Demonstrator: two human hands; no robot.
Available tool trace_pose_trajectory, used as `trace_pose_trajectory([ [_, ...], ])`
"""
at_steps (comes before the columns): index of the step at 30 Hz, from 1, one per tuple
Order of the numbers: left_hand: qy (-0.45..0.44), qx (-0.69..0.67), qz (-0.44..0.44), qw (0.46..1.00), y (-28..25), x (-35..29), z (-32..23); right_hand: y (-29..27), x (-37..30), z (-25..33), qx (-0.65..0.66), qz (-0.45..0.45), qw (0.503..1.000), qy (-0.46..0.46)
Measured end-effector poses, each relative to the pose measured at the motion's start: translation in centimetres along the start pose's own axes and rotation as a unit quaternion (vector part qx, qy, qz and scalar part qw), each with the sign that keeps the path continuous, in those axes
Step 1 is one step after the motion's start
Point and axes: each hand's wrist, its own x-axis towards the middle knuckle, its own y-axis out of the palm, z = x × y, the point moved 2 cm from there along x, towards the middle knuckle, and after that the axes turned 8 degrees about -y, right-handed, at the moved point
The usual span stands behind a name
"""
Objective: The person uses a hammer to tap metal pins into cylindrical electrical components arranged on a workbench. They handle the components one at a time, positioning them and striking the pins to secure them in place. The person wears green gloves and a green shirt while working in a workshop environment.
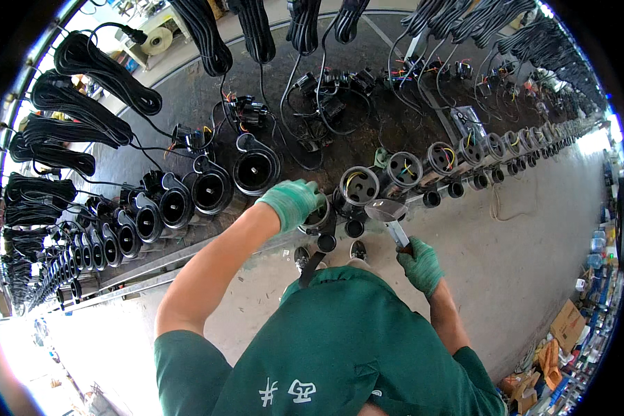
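My left hand (295, 202), in a green glove, has its fingers bent over the rim of a black cylindrical housing (317, 220) at the bench's near edge. Part of that housing is hidden under the glove. My right hand (421, 265), gloved too, is closed around the dark grip of a ladle (387, 210). The ladle's round bowl hangs just in front of an open housing (359, 186) with holes in its inner face. Right of that one stands another housing (403, 169) with coloured wires inside. Left of my hand sits a black pump casing (256, 170) with a round opening.
A long dark bench (187, 90) carries rows of casings and housings on both sides. Coiled black cables (204, 41) hang above it, with leads running to small wired parts (249, 111). Cardboard boxes (568, 324) and clutter lie at the right.
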Motion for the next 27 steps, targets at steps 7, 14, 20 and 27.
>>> trace_pose_trajectory([
  [7,0.117,0.054,-0.044,0.991,-1.0,0.6,1.5,2.0,-1.7,2.6,-0.033,-0.021,0.999,-0.002],
  [14,0.121,-0.204,0.065,0.969,1.2,1.3,2.9,4.1,-3.3,3.8,-0.026,-0.051,0.998,0.024],
  [20,0.101,-0.021,0.121,0.987,-0.3,1.4,0.7,4.6,-4.0,4.5,-0.042,-0.049,0.997,0.048],
  [27,-0.077,-0.069,0.057,0.993,1.0,-2.2,1.1,4.4,-3.5,4.1,-0.071,-0.048,0.996,0.006],
])
